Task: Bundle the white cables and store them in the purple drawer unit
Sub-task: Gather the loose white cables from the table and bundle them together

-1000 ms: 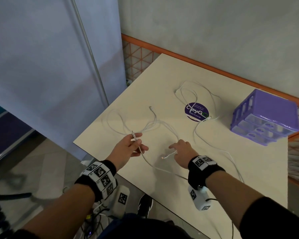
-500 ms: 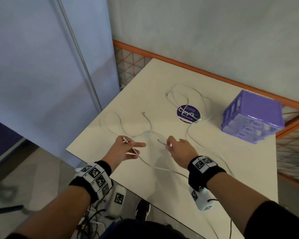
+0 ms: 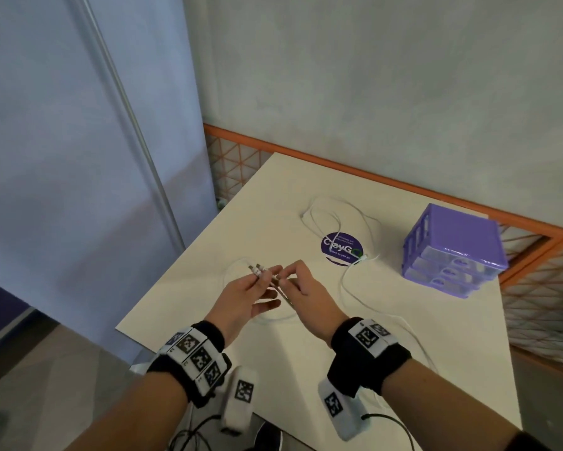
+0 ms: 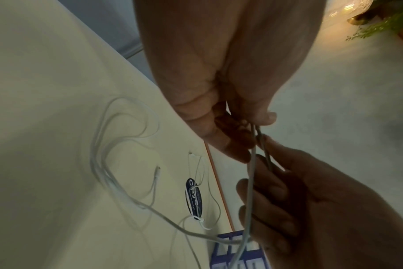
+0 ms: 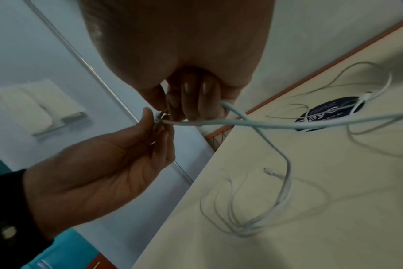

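A: Where do things stand?

B: Both hands are raised just above the desk (image 3: pixel 208 265), on the near side of the round purple sticker (image 3: pixel 341 250). The left hand (image 3: pixel 246 297) has its thumb and fingers (image 3: pixel 267 271) closed on 2 plug ends of a white cable (image 3: pixel 257 269), held side by side. The right hand (image 3: pixel 301 289) pinches the same strands just behind those plugs.

A: And the rest of the cables?

B: Loose on the desk. The held cable's slack loops below the hands, nearer than the sticker. A second white cable (image 3: pixel 345 288) crosses the sticker, curls beyond it, and trails toward the desk's near edge. The purple drawer unit (image 3: pixel 455 252) sits to the right of the sticker, all 3 drawers shut as far as I can tell.

A: What might go wrong?

B: I'd judge tangling likeliest: in the right wrist view the strands cross each other, so pulling to coil could draw a knot tight or drag the second cable along. The plugs could also slip out of line if either pinch loosens, leaving an uneven bundle. And a bulky coil may not fit a shallow drawer.
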A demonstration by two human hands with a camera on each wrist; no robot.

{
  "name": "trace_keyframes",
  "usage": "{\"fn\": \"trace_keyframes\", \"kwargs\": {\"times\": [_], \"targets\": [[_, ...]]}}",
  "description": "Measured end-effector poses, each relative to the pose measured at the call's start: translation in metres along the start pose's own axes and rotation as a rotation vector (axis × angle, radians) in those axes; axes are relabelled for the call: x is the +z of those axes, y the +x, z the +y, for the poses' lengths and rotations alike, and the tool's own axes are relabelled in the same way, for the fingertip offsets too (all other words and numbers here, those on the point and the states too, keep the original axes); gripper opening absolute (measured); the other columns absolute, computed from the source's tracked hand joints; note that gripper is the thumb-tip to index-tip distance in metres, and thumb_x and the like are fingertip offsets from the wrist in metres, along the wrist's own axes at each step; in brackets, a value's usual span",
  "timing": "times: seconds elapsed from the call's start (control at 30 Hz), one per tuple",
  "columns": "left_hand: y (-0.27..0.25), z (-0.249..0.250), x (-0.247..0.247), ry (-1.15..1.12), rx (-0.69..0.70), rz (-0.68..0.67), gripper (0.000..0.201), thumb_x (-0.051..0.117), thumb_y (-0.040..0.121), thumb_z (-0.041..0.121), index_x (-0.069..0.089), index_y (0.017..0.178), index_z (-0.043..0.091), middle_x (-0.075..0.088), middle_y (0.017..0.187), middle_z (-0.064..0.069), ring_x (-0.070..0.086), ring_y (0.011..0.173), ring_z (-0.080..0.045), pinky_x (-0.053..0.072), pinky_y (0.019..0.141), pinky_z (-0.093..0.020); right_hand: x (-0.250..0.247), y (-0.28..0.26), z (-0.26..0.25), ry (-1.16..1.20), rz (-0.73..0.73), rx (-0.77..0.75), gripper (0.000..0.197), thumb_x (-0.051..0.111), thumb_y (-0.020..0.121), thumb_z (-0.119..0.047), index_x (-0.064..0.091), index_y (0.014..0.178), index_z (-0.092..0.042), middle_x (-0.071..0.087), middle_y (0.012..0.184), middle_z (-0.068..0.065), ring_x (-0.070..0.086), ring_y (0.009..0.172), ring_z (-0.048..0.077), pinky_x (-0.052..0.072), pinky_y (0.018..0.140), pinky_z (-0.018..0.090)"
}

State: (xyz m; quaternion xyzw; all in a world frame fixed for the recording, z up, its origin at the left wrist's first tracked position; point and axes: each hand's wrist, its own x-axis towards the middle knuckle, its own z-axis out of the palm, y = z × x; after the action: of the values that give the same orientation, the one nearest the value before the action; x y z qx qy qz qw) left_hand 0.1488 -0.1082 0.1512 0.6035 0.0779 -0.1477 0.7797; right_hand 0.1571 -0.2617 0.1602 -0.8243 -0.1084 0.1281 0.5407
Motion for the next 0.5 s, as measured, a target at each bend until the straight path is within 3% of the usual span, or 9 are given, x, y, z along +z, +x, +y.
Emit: {"fn": "trace_keyframes", "kwargs": {"times": [0.07,0.13,0.23,0.33,0.43,0.5], "targets": [[0.002,0.001,0.000,0.004,0.011,-0.010,0.034,0.049,0.095,0.032,0.067,0.117,0.014,0.066,0.100,-0.010,0.059,0.090,-0.018,0.055,0.078,-0.024,0.002,-0.001,0.001,0.000,-0.008,-0.019,0.003,0.042,0.099,-0.029,0.044,0.098,-0.027,0.068,0.093,0.007,0.050,0.066,0.012,0.044,0.069,0.037],[0.003,-0.002,0.000,0.002,0.012,0.001,0.031,0.049,0.095,0.033,0.070,0.110,0.015,0.062,0.088,-0.005,0.055,0.085,-0.015,0.055,0.076,-0.023,0.004,-0.003,0.007,-0.013,0.008,-0.041,0.006,0.045,0.098,-0.027,0.047,0.098,-0.033,0.066,0.096,0.011,0.047,0.067,0.013,0.043,0.068,0.032],[0.007,-0.004,0.001,-0.005,0.007,-0.007,0.030,0.050,0.095,0.031,0.070,0.109,0.014,0.058,0.077,0.003,0.051,0.077,-0.011,0.054,0.077,-0.023,0.003,-0.003,0.013,-0.004,0.095,-0.086,0.013,0.052,0.095,-0.023,0.056,0.097,-0.035,0.067,0.097,-0.006,0.046,0.067,0.005,0.040,0.066,0.018],[0.015,-0.005,0.003,0.018,0.004,-0.048,0.033,0.049,0.095,0.032,0.068,0.116,0.014,0.058,0.072,0.009,0.050,0.078,-0.009,0.054,0.079,-0.023,-0.002,0.000,0.019,0.029,0.147,-0.063,0.011,0.059,0.092,-0.026,0.063,0.096,-0.035,0.062,0.082,-0.013,0.046,0.066,0.005,0.040,0.065,0.018],[0.026,-0.001,0.007,0.089,0.014,-0.064,0.033,0.045,0.098,0.032,0.068,0.112,0.014,0.061,0.082,0.005,0.053,0.085,-0.011,0.053,0.083,-0.026,-0.006,0.002,0.023,0.090,0.176,0.017,0.004,0.063,0.089,-0.037,0.065,0.091,-0.038,0.057,0.070,-0.009,0.051,0.066,0.012,0.048,0.067,0.030],[0.040,0.004,0.008,0.102,0.019,-0.028,0.031,0.040,0.100,0.029,0.066,0.100,0.011,0.063,0.093,-0.002,0.057,0.094,-0.016,0.053,0.087,-0.031,-0.015,0.008,0.027,0.112,0.209,0.062,0.007,0.060,0.091,-0.035,0.066,0.090,-0.031,0.062,0.074,-0.007,0.057,0.070,0.013,0.048,0.069,0.023]]}}
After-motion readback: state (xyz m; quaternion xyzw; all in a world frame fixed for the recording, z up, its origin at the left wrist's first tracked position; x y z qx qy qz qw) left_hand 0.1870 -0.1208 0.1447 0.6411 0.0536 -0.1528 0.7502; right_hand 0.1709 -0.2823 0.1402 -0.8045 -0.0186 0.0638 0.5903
